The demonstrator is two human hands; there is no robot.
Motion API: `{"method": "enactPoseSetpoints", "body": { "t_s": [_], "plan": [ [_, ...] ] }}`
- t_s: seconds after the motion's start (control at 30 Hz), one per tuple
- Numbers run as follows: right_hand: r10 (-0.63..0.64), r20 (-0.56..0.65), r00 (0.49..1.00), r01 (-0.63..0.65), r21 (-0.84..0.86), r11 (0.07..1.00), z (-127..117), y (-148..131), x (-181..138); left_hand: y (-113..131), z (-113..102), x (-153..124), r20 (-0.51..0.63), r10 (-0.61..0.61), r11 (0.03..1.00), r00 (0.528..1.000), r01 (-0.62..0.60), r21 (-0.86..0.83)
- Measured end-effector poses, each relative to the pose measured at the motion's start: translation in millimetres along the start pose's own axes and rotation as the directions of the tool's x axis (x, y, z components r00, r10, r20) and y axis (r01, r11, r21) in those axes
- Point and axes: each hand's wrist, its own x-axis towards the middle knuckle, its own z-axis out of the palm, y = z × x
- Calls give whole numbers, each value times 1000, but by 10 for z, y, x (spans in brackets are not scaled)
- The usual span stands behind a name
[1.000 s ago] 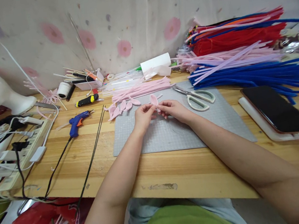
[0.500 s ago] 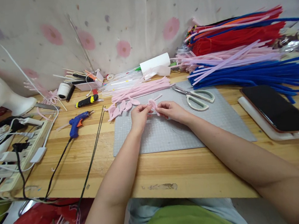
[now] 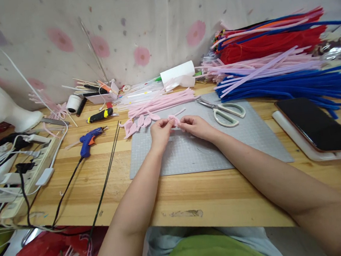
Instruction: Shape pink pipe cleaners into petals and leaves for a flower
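Note:
Over the grey cutting mat (image 3: 197, 153), my left hand (image 3: 159, 132) and my right hand (image 3: 197, 126) both pinch a small pink pipe-cleaner petal (image 3: 174, 120) held between them. Each hand's fingers are closed on an end of it. Several finished pink petals (image 3: 136, 124) lie in a row at the mat's far left corner. A bundle of straight pink pipe cleaners (image 3: 161, 101) lies just behind them. White-handled scissors (image 3: 224, 111) rest on the mat to the right of my right hand.
A blue glue gun (image 3: 87, 137) with its black cord and two thin black wires (image 3: 109, 166) lie left of the mat. A power strip (image 3: 21, 174) with cables sits far left. Stacked red, lilac and blue pipe cleaners (image 3: 275, 61) fill the back right; a phone (image 3: 315, 124) lies right.
The pink petal has been lowered and folded flatter between my fingertips; a second ago it stood up above them. Both hands have stayed in nearly the same place.

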Motion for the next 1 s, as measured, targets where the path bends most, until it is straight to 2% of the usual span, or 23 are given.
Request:
{"method": "enactPoseSetpoints", "body": {
  "t_s": [0.13, 0.3, 0.47, 0.73, 0.8, 1.0],
  "plan": [
    [-12, -104, 995, 13, 10, 1000, 24, 23, 23, -15, 45, -8, 8, 11, 1000, 1000, -11, 20],
    [-12, -169, 986, 24, 73, 997, 48, 62, 57, -14, 55, -22, 33, -22, 999, 999, 20, 47],
    [1, -259, 966, 11, 44, 999, 68, 122, 91, -56, 75, -17, 45, -31, 996, 998, 27, 84],
    [-43, -294, 955, 38, -21, 999, 58, 127, 73, -106, 88, 12, 16, -25, 973, 1000, 21, 231],
    [-55, -295, 954, 47, -35, 998, 59, 114, 66, -82, 97, 0, 3, -30, 979, 1000, 29, 201],
    [-49, -231, 972, 57, 27, 998, 65, 79, 69, -11, 137, -19, 30, -12, 998, 999, 14, -63]
  ]
}}
